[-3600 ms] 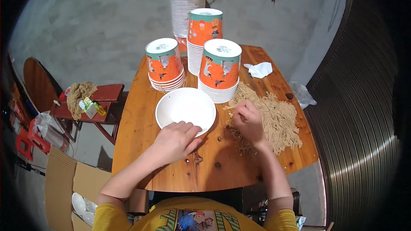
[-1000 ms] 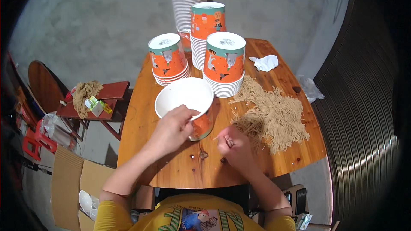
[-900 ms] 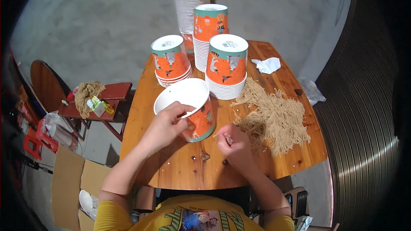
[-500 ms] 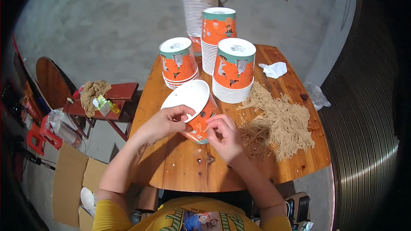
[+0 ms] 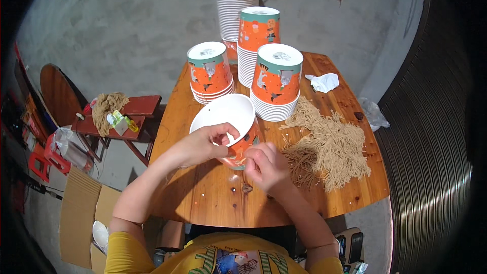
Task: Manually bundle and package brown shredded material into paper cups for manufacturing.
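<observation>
A white-lined orange paper bucket stands tilted near the middle of the wooden table, its open mouth facing up and to the left. My left hand grips its near rim, fingers inside and thumb against the outer wall. Close by the bucket's right side, my right hand is closed in a pinch; whatever its fingertips hold is too small to tell. Beyond the bucket, upside-down stacks of matching buckets rise: a left stack, a right stack and a back stack. A heap of tan yarn strands lies to the right.
At the far edge a tall wrapped bucket stack stands before the grey wall. A crumpled white tissue lies at the far right. Left of the table are a red bench with more yarn and an open cardboard box.
The bucket has tipped slightly more upright, with its mouth turned more toward me. My right hand has turned and its fingers have curled tighter. The left hand keeps its hold on the rim.
</observation>
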A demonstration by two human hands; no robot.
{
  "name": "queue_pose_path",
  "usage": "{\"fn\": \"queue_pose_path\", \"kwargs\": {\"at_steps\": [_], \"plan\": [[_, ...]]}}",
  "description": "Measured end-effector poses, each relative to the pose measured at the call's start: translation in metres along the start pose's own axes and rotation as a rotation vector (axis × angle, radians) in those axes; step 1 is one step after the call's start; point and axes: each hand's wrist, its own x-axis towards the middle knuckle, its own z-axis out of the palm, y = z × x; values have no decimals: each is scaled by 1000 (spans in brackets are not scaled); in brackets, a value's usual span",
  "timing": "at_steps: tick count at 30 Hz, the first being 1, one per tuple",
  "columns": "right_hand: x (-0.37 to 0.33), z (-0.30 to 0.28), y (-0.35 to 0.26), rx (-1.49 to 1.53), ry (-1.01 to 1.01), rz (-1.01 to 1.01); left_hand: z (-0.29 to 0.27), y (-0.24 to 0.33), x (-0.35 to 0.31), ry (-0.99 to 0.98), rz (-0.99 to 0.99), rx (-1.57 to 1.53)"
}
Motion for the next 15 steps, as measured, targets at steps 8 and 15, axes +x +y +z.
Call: {"fn": "queue_pose_path", "kwargs": {"at_steps": [8,15], "plan": [[7,8,-10,23,79,355,6,-1,2,-17,63,17],[12,9,-12,-211,76,316,9,3,1,2,44,80]]}}
